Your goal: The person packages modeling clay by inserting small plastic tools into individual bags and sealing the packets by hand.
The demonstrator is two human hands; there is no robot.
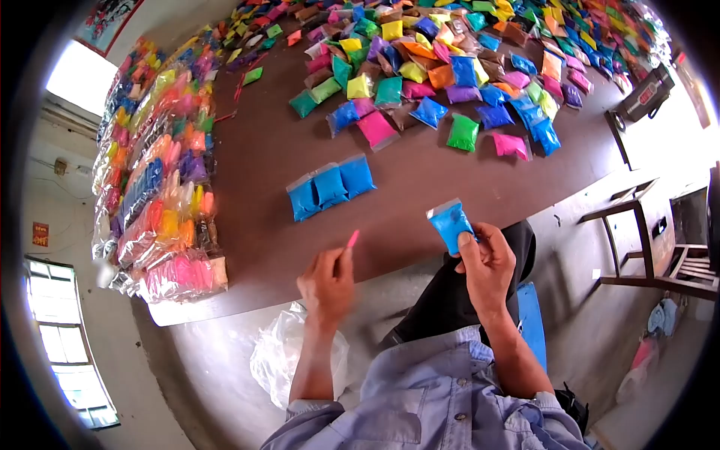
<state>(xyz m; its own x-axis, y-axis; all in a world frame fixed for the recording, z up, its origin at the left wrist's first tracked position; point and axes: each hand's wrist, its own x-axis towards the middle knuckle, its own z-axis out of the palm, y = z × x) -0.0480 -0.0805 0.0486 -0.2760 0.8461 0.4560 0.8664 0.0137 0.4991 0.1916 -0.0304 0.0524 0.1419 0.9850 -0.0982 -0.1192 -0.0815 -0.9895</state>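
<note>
Between the thumb and fingers of my right hand (487,262) is a small clear packet filled with blue stuff (450,223), held over the table's front edge. My left hand (328,285) is closed around a small pink stick-like piece (353,238) whose tip points up; its exact kind is unclear. Beyond my left hand, a joined strip of blue packets (328,186) lies flat on the brown table (255,172). Closest to the held packet on the tabletop are a pink packet (511,145) and a green packet (463,133).
A heap of loose coloured packets (405,52) covers the far side. Bundled bags of packets (161,187) are stacked along the left edge. A dark box-shaped device (646,94) sits at the right. Below are a clear plastic bag (281,349) and a wooden stool (637,232).
</note>
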